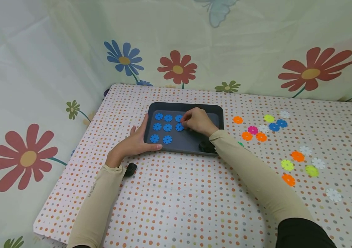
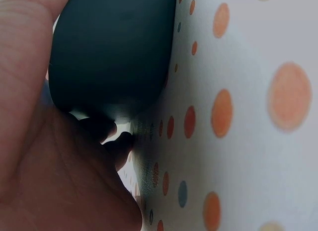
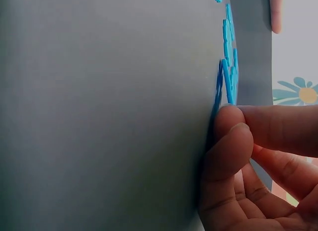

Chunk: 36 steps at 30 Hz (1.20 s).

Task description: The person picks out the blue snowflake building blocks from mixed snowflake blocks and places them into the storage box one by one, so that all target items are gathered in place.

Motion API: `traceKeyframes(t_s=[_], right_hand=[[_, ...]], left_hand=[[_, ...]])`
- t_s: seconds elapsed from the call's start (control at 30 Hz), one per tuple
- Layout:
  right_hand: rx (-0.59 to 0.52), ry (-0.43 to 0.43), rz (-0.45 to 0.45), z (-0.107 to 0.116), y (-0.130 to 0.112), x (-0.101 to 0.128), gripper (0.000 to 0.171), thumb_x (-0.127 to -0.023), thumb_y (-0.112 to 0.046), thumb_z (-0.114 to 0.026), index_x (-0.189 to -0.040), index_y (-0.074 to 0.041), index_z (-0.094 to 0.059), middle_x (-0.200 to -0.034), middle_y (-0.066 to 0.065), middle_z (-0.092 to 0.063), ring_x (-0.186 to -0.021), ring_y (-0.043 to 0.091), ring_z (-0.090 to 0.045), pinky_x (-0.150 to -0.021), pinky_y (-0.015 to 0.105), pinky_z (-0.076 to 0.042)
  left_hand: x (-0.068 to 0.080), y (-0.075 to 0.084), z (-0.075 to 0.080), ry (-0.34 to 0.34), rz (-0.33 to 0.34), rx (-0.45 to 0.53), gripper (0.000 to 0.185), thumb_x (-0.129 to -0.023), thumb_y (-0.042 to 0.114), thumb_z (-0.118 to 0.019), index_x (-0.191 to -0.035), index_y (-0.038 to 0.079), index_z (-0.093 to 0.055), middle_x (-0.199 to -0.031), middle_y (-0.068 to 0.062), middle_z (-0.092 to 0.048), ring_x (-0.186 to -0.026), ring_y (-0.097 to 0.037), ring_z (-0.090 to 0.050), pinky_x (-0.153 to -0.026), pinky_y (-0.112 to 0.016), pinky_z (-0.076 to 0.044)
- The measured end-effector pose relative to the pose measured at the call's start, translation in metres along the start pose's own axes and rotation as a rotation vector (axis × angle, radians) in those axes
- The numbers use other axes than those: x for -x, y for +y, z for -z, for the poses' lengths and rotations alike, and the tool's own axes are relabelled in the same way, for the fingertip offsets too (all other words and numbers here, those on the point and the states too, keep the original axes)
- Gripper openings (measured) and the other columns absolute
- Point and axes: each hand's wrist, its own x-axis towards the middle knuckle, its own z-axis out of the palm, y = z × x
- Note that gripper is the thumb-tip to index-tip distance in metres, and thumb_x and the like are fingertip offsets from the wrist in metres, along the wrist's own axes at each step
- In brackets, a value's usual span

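A dark grey tray [image 1: 191,146] lies on the spotted table, with several blue notched plastic discs [image 1: 168,127] laid in rows over its left part. My left hand [image 1: 133,143] holds the tray's near left corner, its thumb on the front rim and its fingers along the left side. In the left wrist view the tray's rounded corner [image 2: 114,52] sits between thumb and fingers. Over the tray, my right hand [image 1: 199,121] pinches a blue notched disc [image 3: 227,82] by its edge between thumb and forefinger. That disc tilts slightly off the tray floor, beside the other blue ones.
Right of the tray, loose notched discs lie scattered: orange [image 1: 298,156], yellow [image 1: 312,171], white [image 1: 333,195], pink [image 1: 252,130] and blue [image 1: 273,127]. A green disc [image 1: 240,144] is partly hidden by my right sleeve. A flower-printed curtain [image 1: 244,65] hangs behind the table.
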Motion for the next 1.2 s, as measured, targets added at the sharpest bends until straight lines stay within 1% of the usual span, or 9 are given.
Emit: traceKeyframes(t_s=[0.27, 0.5, 0.73, 0.9, 1.03, 1.1, 1.2], right_hand=[[0.009, -0.002, 0.000, 0.001, -0.002, 0.001, 0.007, -0.098, 0.001, -0.074, -0.099, 0.005, -0.080, -0.082, 0.013, -0.073, -0.067, 0.019, -0.067, -0.061, 0.027, -0.055], [0.005, 0.001, -0.004, 0.003, -0.002, 0.002, 0.007, -0.097, 0.002, -0.075, -0.098, 0.005, -0.081, -0.088, 0.014, -0.076, -0.069, 0.020, -0.071, -0.065, 0.029, -0.058], [-0.002, -0.002, 0.005, 0.005, -0.003, 0.004, 0.007, -0.097, 0.004, -0.075, -0.098, 0.007, -0.082, -0.084, 0.014, -0.077, -0.069, 0.022, -0.074, -0.068, 0.033, -0.061], [-0.056, -0.025, 0.002, 0.011, -0.004, 0.010, 0.011, -0.100, 0.003, -0.072, -0.103, 0.009, -0.080, -0.088, 0.018, -0.077, -0.075, 0.026, -0.076, -0.074, 0.036, -0.063], [-0.099, -0.061, 0.003, 0.019, -0.002, 0.018, 0.018, -0.105, -0.004, -0.068, -0.113, 0.009, -0.078, -0.098, 0.018, -0.077, -0.084, 0.028, -0.077, -0.081, 0.039, -0.063], [-0.140, -0.074, 0.005, 0.025, 0.001, 0.022, 0.022, -0.107, -0.007, -0.066, -0.118, 0.009, -0.076, -0.104, 0.020, -0.077, -0.091, 0.030, -0.077, -0.085, 0.040, -0.062], [-0.238, -0.076, 0.015, 0.033, 0.003, 0.030, 0.028, -0.109, -0.010, -0.064, -0.126, 0.011, -0.072, -0.116, 0.025, -0.074, -0.102, 0.036, -0.075, -0.091, 0.042, -0.061]], left_hand=[[-0.001, -0.001, 0.000, -0.001, -0.010, 0.004, 0.138, -0.084, 0.067, -0.082, -0.169, 0.036, 0.022, -0.179, 0.002, 0.009, -0.158, -0.045, 0.022, -0.123, -0.072, -0.004], [0.000, 0.000, 0.000, -0.001, -0.004, 0.005, 0.138, -0.083, 0.068, -0.082, -0.169, 0.036, 0.021, -0.179, 0.002, 0.008, -0.158, -0.047, 0.022, -0.122, -0.074, -0.006], [0.000, 0.001, 0.001, -0.001, -0.005, 0.007, 0.138, -0.083, 0.068, -0.082, -0.169, 0.036, 0.021, -0.179, 0.002, 0.009, -0.158, -0.046, 0.022, -0.123, -0.072, -0.005], [-0.001, 0.001, 0.000, 0.000, 0.003, 0.003, 0.139, -0.082, 0.070, -0.082, -0.169, 0.037, 0.021, -0.178, 0.002, 0.009, -0.158, -0.044, 0.022, -0.123, -0.072, -0.006], [0.000, -0.001, 0.000, -0.002, 0.007, 0.000, 0.138, -0.082, 0.070, -0.082, -0.168, 0.037, 0.022, -0.179, 0.001, 0.008, -0.158, -0.044, 0.023, -0.123, -0.072, -0.006], [0.000, 0.000, 0.000, -0.008, 0.010, 0.001, 0.138, -0.083, 0.069, -0.082, -0.168, 0.038, 0.021, -0.179, 0.000, 0.008, -0.158, -0.045, 0.023, -0.122, -0.074, -0.008], [0.000, 0.001, 0.000, -0.013, 0.014, -0.002, 0.138, -0.083, 0.068, -0.082, -0.169, 0.038, 0.021, -0.179, -0.001, 0.006, -0.158, -0.046, 0.022, -0.121, -0.076, -0.009]])
